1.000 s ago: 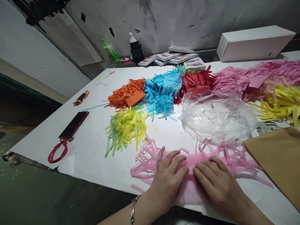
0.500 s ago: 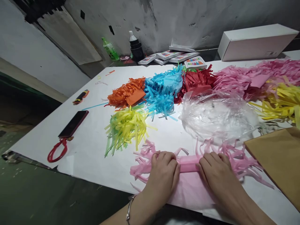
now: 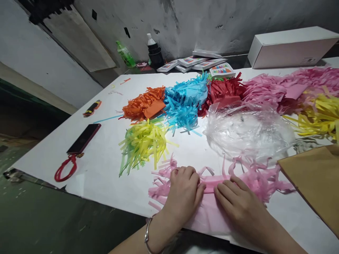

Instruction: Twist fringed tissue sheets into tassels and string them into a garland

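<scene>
Pink tissue paper with fringed ends lies at the near edge of the table, its middle rolled or folded into a narrow band. My left hand has its fingers curled over the left part of this band. On the band's right part rests my right hand, fingers bent and close together, pressing on the paper. Only a short stretch of the band shows between the hands. Loose pink strips spread out beyond both hands. The fingertips are partly hidden under the hands.
Beyond the hands lie a yellow-green bundle, orange, blue and red fringes, and a clear plastic bag. A phone is at left, brown paper at right, a white box behind.
My right hand has moved left along the pink band, closer to my left hand. The fringe strips at the right have shifted and bunched up.
</scene>
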### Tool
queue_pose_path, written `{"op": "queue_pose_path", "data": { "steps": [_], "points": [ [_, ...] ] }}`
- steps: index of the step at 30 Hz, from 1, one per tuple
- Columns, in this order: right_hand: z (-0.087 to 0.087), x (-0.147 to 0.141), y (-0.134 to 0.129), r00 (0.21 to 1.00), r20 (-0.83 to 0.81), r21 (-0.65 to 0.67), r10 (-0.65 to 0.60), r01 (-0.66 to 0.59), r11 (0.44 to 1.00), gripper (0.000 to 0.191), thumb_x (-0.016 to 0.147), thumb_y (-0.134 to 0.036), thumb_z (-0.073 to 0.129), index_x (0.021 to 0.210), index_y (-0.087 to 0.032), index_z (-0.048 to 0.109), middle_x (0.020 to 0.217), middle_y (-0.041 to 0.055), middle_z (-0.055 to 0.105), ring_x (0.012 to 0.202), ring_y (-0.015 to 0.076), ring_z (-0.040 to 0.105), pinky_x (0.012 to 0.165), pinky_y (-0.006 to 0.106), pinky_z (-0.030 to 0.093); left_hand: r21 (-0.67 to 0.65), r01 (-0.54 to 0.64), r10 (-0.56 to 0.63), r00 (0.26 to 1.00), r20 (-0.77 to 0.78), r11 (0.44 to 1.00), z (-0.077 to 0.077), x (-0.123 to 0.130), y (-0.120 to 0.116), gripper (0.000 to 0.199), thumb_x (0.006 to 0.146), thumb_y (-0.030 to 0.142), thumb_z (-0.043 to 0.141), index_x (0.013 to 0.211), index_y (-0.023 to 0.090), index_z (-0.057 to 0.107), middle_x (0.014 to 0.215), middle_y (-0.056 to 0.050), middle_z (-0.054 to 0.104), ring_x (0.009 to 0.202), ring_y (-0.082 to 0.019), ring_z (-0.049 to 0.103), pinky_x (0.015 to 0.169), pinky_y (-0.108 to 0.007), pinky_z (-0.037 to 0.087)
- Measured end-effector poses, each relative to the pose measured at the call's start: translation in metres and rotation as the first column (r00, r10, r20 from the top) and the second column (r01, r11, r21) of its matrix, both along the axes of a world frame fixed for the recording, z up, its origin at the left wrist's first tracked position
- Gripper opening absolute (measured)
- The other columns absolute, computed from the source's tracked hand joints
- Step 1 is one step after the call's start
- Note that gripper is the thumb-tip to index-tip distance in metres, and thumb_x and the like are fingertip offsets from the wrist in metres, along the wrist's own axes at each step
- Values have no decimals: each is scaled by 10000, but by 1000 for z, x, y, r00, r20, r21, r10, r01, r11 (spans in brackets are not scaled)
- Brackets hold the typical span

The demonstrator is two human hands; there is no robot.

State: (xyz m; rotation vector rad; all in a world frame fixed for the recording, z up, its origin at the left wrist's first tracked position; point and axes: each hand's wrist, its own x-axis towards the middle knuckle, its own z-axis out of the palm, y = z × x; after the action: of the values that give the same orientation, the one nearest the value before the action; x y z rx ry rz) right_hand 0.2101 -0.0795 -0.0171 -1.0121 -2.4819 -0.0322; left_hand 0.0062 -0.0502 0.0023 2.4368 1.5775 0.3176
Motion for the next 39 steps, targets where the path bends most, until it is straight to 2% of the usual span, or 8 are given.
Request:
{"op": "queue_pose_path", "data": {
  "steps": [4, 7, 13, 19, 22, 25, 34, 39],
  "points": [
    [-1, -2, 0, 993, -100, 5, -62, 63, 998, 290, 922, 20, 413, 928, -81, 686, 799, 90, 633, 779, 205, 529, 888, 413, 411, 207, 27, -49, 993, 104, 978, 10, -5, -12, 230, 921, 274, 638, 1142, 210, 641, 1271, -129, 609, 1166, -335, 489, 968, -526, 339],
    [-1, -4, -1, 987, -142, 4, -74, 75, 997, 269, 927, 8, 421, 930, -94, 670, 801, 89, 627, 799, 211, 529, 865, 411, 405, 250, 141, -172, 979, 105, 958, 6, -2, -17, 144, 952, 195, 589, 1059, 252, 667, 1231, -75, 657, 1136, -290, 508, 1000, -504, 299],
    [-7, -3, -6, 996, 57, 15, -72, 72, 997, 298, 887, 9, 400, 826, -149, 646, 739, 49, 575, 728, 209, 478, 878, 419, 380, 166, 242, -261, 960, 101, 956, -14, 1, -11, 108, 957, 139, 583, 905, 207, 648, 915, -15, 695, 937, -210, 550, 941, -430, 315],
    [-11, 12, -11, 973, 17, -49, -230, 230, 972, 257, 920, -50, 406, 952, -157, 638, 950, 94, 654, 979, 268, 561, 973, 463, 324, 52, 204, -209, 970, 126, 978, -13, -7, -11, 126, 992, 192, 529, 941, 204, 644, 933, -34, 682, 939, -223, 530, 917, -436, 323],
    [-9, 13, -9, 969, 47, -106, -241, 245, 964, 181, 935, -126, 450, 876, -194, 608, 872, 65, 626, 902, 259, 557, 945, 464, 324, -31, 198, -192, 973, 130, 980, -8, -6, -11, 145, 990, 174, 499, 960, 199, 638, 975, -49, 667, 959, -233, 530, 898, -436, 338],
    [-7, 13, -7, 979, 65, -101, -191, 197, 975, 231, 844, -35, 430, 873, -186, 602, 828, 57, 611, 839, 242, 540, 916, 453, 330, -87, 195, -179, 970, 165, 977, -5, -7, -9, 137, 989, 174, 498, 944, 195, 625, 986, -45, 653, 962, -231, 533, 886, -426, 350],
    [-9, 19, -10, 988, -53, -156, -143, 133, 979, 302, 838, -18, 436, 1013, -159, 637, 891, 74, 655, 899, 240, 557, 967, 459, 303, 5, 230, -227, 955, 192, 973, -13, -16, -10, 102, 967, 141, 543, 945, 201, 623, 967, -31, 677, 970, -236, 532, 906, -439, 323],
    [-1, 15, -8, 934, -208, -282, -290, 227, 932, 256, 956, -102, 421, 929, -205, 654, 896, 57, 643, 892, 230, 558, 925, 450, 313, -70, 185, -173, 974, 148, 980, -7, -10, -10, 134, 989, 175, 499, 948, 199, 624, 1000, -44, 661, 973, -242, 539, 884, -449, 335]
  ]
}}
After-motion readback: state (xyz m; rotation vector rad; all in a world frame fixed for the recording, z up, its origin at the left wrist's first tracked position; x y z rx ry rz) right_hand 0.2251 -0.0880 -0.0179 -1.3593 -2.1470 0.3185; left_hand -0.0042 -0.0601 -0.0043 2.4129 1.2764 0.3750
